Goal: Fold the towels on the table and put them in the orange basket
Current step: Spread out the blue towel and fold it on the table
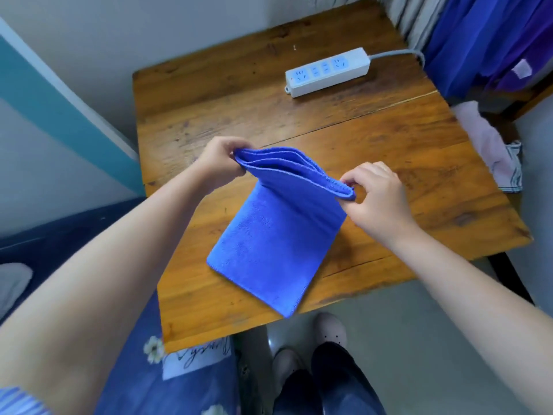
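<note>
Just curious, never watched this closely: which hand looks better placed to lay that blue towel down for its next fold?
Probably the right hand: it pinches the blue towel corner over bare wooden table. The left hand pinches the other corner near the table's edge.

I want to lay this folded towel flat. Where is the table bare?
Bare wood lies between the power strip and the blue towel, and along the table's left side. The right edge is crowded by pale cloth.
</note>
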Demonstrator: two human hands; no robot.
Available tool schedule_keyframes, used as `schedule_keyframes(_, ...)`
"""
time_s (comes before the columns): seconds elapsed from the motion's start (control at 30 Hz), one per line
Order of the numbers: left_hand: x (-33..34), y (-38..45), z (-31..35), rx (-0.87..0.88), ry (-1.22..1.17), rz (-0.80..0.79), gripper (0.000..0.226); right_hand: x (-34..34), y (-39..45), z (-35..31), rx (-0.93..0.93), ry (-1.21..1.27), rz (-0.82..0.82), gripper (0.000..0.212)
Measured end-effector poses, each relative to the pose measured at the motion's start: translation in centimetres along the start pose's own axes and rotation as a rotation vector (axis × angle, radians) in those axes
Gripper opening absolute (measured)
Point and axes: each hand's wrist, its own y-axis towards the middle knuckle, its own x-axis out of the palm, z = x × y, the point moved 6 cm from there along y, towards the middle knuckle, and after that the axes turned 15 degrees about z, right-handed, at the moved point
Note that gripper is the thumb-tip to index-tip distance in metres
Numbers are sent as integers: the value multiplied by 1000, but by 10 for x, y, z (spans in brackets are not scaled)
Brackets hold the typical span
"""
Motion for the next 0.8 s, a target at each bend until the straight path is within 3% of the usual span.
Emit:
schedule_keyframes(0.2, -14, -47, -37, 158, 164, -119, 21, 22, -71, -32, -154, -13, -117, 18)
schedule_keyframes(0.33, -18, -67, -63, 119, 162, -192, 20, 39, -111, -46, -247, -79, -126, 28)
schedule_keyframes(0.53, -19, -83, -99, 216, 369, -92, 14, 59, -152, -48, -354, -160, -115, 23)
schedule_keyframes(0.8, 0, -98, -135, 201, 486, -47, 31, 78, -175, -46, -512, -231, -140, 18)
